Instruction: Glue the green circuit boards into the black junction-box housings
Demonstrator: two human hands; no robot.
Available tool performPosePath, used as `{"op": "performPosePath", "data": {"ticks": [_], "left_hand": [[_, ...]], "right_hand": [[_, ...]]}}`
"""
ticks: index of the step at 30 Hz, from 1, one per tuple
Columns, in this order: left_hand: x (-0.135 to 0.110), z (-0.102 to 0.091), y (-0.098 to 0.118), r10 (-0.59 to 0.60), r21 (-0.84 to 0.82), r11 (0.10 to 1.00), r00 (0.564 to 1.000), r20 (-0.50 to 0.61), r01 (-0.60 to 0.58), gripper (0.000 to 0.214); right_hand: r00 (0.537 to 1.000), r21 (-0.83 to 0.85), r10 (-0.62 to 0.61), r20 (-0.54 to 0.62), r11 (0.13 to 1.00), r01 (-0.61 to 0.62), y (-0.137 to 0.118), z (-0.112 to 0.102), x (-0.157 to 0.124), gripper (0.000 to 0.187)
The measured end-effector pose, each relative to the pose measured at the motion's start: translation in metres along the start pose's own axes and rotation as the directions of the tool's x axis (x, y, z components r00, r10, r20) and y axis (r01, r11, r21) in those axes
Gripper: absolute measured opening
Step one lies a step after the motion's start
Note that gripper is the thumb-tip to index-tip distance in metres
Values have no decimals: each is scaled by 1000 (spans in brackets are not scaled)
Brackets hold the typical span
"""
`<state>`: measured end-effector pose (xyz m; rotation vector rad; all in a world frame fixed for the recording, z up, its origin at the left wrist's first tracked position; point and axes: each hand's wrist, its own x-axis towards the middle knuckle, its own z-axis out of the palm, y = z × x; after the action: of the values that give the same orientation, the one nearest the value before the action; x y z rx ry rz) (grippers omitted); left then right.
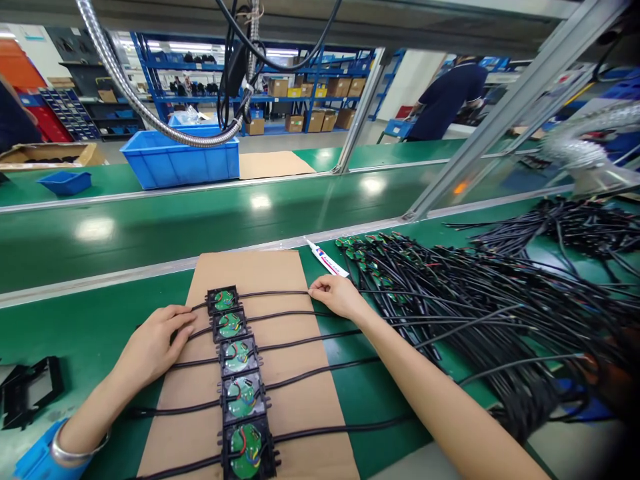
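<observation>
Several square black plastic housings (239, 355), each with a round green circuit board, lie in a column on a cardboard sheet (290, 400). Black cables extend from both sides of every housing. My right hand (334, 295) pinches the right-hand cable (273, 293) of the farthest housing (223, 299), by the cardboard's right edge. To the left, my left hand (156, 343) has its fingers curled over that housing's short left cable (199, 306); its fingertips partly hide the cable. Just beyond my right hand lies a white tube (326, 258) with a narrow nozzle.
A large pile of black cables (450, 293) with green boards covers the bench on the right. Black plastic frames (31, 392) lie at the left edge. Beyond the metal rail, a blue bin (183, 157) stands past the green belt (210, 213). A person (450, 97) stands behind.
</observation>
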<state>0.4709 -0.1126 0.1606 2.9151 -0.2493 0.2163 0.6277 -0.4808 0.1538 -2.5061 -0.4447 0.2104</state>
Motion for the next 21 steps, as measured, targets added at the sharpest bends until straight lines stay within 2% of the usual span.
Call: {"op": "performPosePath", "data": {"ticks": [6,21], "left_hand": [[-2,5,-4,8,4,1000,999,-37,-8,51],[-4,9,-6,7,-4,1000,1000,-26,-7,48]], "right_hand": [[1000,-2,13,-15,1000,-13,1,2,-2,22],[998,30,67,-17,997,-66,0,3,0,22]]}}
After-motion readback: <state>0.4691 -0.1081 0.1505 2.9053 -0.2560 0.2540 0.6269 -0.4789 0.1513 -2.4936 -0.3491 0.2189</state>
